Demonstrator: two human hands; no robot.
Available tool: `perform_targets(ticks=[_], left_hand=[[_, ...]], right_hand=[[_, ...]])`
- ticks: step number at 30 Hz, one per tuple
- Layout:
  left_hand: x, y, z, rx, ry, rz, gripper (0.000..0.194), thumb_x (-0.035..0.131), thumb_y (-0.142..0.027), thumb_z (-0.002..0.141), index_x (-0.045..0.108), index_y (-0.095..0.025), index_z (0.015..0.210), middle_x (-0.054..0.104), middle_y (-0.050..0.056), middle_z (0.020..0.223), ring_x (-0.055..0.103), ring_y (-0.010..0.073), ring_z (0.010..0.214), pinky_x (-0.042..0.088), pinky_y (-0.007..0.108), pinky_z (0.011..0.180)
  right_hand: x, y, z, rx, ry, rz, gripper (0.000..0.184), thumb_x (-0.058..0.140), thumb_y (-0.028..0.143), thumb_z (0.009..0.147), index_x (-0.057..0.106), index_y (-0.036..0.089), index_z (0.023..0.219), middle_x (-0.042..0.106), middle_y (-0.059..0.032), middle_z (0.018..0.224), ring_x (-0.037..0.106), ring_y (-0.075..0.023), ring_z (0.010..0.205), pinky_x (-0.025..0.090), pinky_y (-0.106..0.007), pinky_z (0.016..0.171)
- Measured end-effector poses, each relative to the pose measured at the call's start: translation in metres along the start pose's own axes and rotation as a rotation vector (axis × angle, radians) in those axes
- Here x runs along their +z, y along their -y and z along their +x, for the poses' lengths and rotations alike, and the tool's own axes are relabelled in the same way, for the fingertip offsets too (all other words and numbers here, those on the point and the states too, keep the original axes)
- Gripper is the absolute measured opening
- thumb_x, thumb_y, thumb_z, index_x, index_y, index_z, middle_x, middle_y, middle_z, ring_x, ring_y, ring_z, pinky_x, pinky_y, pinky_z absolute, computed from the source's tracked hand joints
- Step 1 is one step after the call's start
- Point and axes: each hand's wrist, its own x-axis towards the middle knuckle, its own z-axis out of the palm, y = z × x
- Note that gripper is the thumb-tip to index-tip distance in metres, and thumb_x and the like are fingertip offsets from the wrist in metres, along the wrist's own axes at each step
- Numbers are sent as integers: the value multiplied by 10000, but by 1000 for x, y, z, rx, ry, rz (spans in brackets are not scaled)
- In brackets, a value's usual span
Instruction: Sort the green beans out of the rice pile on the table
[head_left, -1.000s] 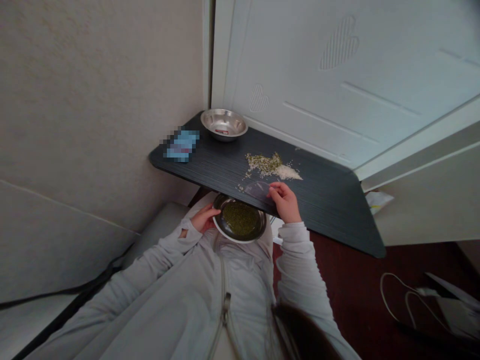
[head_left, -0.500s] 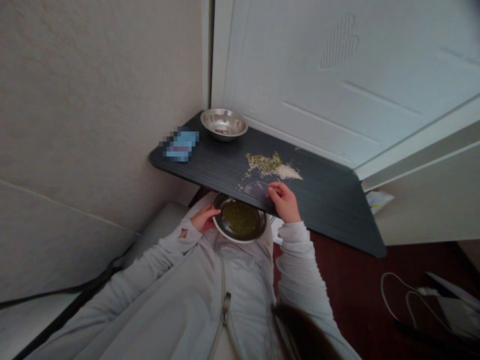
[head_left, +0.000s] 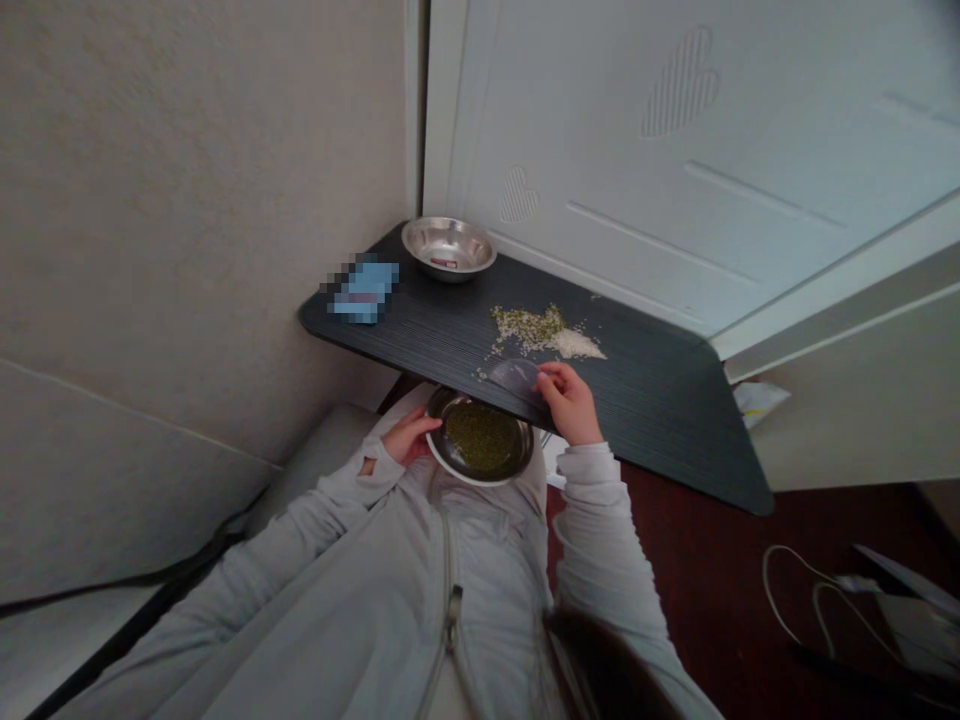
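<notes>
My left hand (head_left: 409, 437) grips the left rim of a metal bowl (head_left: 480, 481) that rests on my lap, partly under the table edge. Small green beans (head_left: 484, 440) cover the bottom of this bowl. Between the fingers of my right hand (head_left: 570, 402) is a clear, round plastic lid (head_left: 515, 377), held low over the front edge of the dark table (head_left: 660, 420). Just beyond the lid lies a spread of mixed green beans and pale grains (head_left: 529, 326). A heap of white rice (head_left: 577, 344) adjoins it on the right.
A second metal bowl (head_left: 448, 250) stands at the table's back left corner, a red label inside. Nearer the left end lies a blurred-out blue object (head_left: 365, 292). A white door (head_left: 600, 120) closes off the back; a wall (head_left: 202, 200) rises at left. White cables (head_left: 817, 590) lie at lower right.
Almost nothing differs. The clear lid in my right hand has tilted or shifted very slightly; my left hand and the bowl stay in place.
</notes>
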Motion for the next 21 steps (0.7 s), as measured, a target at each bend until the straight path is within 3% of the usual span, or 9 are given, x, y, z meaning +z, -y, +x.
perform_targets(ticks=[21], left_hand=[[3,-2,-2,-8,-19,-9,377,581,-184,591,516,-194,962,616,10,715,566,195,655,448,337,582]], right_hand=[[0,1,0,-35,57,-46,256,443,367,688,500,188,862,551,13,606,458,-84,523,341,-209,509]])
